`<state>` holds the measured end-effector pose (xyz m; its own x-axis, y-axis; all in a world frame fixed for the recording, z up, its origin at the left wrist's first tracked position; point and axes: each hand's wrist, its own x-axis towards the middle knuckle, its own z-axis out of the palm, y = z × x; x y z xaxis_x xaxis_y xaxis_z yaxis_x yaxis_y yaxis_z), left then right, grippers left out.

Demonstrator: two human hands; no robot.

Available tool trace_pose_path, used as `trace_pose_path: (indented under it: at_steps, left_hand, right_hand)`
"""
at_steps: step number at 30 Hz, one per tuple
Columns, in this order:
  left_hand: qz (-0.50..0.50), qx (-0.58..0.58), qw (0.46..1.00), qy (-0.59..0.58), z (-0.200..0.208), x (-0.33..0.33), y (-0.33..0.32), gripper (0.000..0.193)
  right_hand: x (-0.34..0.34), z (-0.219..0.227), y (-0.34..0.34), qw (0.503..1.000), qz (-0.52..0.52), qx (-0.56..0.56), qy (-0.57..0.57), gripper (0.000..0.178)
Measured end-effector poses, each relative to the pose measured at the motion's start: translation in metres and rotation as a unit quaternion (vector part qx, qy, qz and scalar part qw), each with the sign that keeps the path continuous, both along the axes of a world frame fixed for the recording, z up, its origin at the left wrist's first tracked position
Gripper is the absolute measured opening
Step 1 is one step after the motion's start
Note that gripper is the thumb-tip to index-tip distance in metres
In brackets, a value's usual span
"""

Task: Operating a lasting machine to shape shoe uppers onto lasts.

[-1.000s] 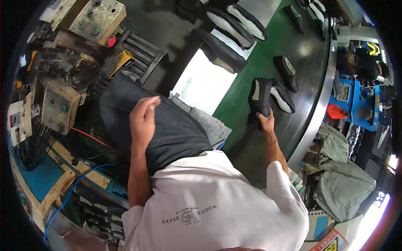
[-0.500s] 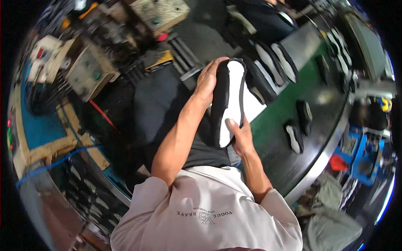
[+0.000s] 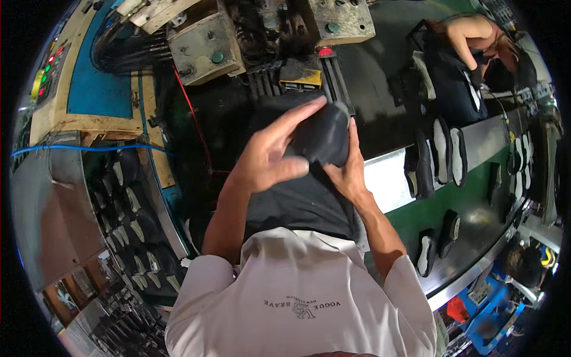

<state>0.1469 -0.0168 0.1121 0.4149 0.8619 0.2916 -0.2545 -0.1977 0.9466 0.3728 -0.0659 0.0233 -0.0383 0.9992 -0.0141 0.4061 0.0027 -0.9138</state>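
Observation:
A black shoe [image 3: 324,137] is raised over my lap, its smooth dark rounded side toward me; the white underside is hidden. My right hand [image 3: 352,166] grips it along the right side, with fingers reaching up behind and the thumb at its lower edge. On the other side is my left hand [image 3: 267,152], its fingers stretched out along the upper left of the shoe and its thumb spread away, slightly blurred. Whether the left fingertips press on the shoe is hard to tell.
At my right a green-topped bench [image 3: 392,238] carries several black shoes with pale bottoms and a white sheet [image 3: 386,181]. Ahead stands a machine with grimy control boxes [image 3: 205,50]. A rack of shoes [image 3: 134,220] is at left. Another person [image 3: 470,44] works far right.
The shoe has been turned from showing its white underside to showing its dark upper. My left hand has opened its grip. The view has swung to the right.

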Motion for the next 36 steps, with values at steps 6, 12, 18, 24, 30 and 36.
trace_pose_path:
  at_steps: [6,12,18,24,30,36]
  left_hand:
    - [0.033,0.039,0.971,0.235,0.012,0.025,-0.019,0.103]
    - [0.026,0.138,0.965,0.222,0.000,0.038,-0.007,0.057]
    - [-0.018,0.151,0.963,0.224,-0.005,0.046,0.008,0.051]
    - [-0.002,0.058,0.975,0.213,-0.004,0.048,0.037,0.038]
    - [0.066,-0.161,0.985,0.018,-0.028,0.050,0.079,0.060]
    - [0.179,-0.417,0.888,0.075,-0.143,0.043,0.081,0.048]
  right_hand:
    - [0.000,-0.114,-0.011,0.998,0.060,0.024,0.002,0.116]
    - [-0.009,-0.090,-0.015,0.990,0.031,0.137,-0.012,0.113]
    - [-0.010,-0.094,-0.013,0.993,-0.004,0.115,0.006,0.113]
    - [-0.008,-0.049,0.002,0.991,-0.023,0.110,-0.072,0.124]
    - [0.038,0.023,0.038,0.990,0.076,-0.083,0.086,0.115]
    - [0.008,0.007,-0.022,0.948,0.116,0.071,-0.286,0.088]
